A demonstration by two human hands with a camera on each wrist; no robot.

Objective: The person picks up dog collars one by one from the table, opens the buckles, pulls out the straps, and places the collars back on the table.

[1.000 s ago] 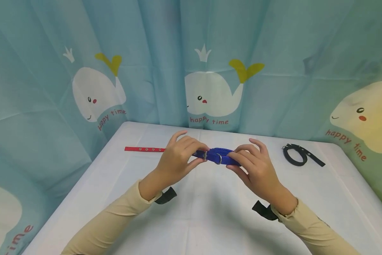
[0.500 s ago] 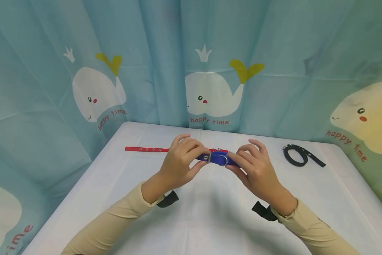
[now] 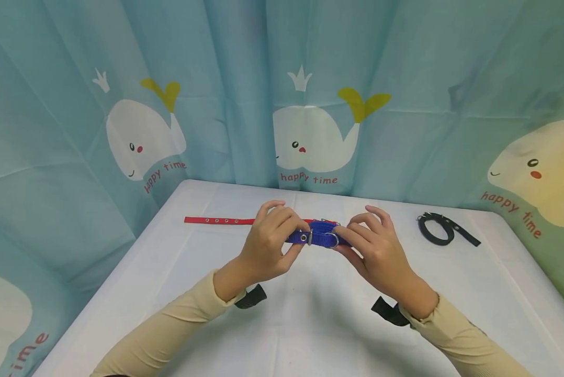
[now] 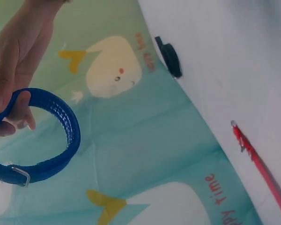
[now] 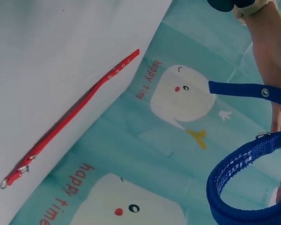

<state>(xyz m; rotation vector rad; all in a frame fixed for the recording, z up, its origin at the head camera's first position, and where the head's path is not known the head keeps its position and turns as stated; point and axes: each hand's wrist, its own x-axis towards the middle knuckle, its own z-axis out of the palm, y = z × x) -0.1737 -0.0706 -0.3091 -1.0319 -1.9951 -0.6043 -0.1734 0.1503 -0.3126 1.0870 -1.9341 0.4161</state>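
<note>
White table (image 3: 282,314), whale curtain (image 3: 244,131) at twelve o'clock: blue collar (image 3: 323,240) is looped

Above the table, the blue collar seems threaded through its buckle (image 3: 310,237); whether fastened, I cannot tell. Left hand (image 3: 271,241) pinches it at nine o'clock, right hand (image 3: 378,246) at three. Farther, red collar (image 3: 218,221) lies straight toward nine, perhaps left to do; black collar (image 3: 451,230), coiled toward three, looks done.
</note>
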